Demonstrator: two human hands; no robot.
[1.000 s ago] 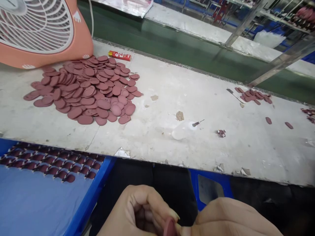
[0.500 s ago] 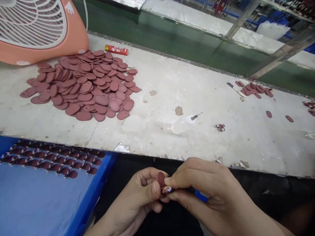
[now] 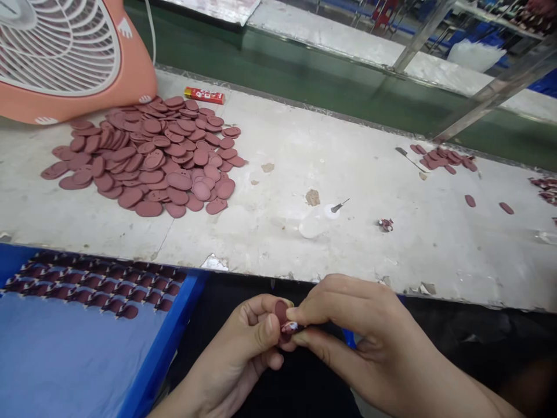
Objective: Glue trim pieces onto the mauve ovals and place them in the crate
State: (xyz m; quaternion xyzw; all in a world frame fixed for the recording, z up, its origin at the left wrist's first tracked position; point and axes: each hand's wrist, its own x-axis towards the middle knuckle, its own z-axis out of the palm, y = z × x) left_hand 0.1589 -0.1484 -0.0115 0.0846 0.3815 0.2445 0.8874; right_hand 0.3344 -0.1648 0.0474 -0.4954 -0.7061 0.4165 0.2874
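Between thumb and fingers, my left hand [image 3: 250, 337] holds a small maroon oval piece [image 3: 281, 311] above my lap. My right hand [image 3: 348, 325] pinches a tiny maroon-and-white part [image 3: 290, 328] against the lower portion of that oval; the fingertips hide much of it. On the bench to the left lies a large heap of similar maroon ovals [image 3: 161, 157]. A clear squeeze bottle with a needle tip [image 3: 310, 226] lies in the middle of the bench. To its right is a small crumpled-looking maroon-and-white part [image 3: 385, 224].
A blue tray [image 3: 65, 354] at lower left carries rows of maroon pieces with dark-and-white parts. An orange fan [image 3: 139, 75] stands at upper left, near a red-and-yellow tube [image 3: 204, 94]. More ovals [image 3: 448, 158] lie at far right, beside a thin dark-handled tool [image 3: 411, 158]. A metal post [image 3: 483, 98] rises behind.
Both hands have shifted slightly up and left with the oval and the small part, still pressed together. The view itself has moved a little; the bench items look the same.
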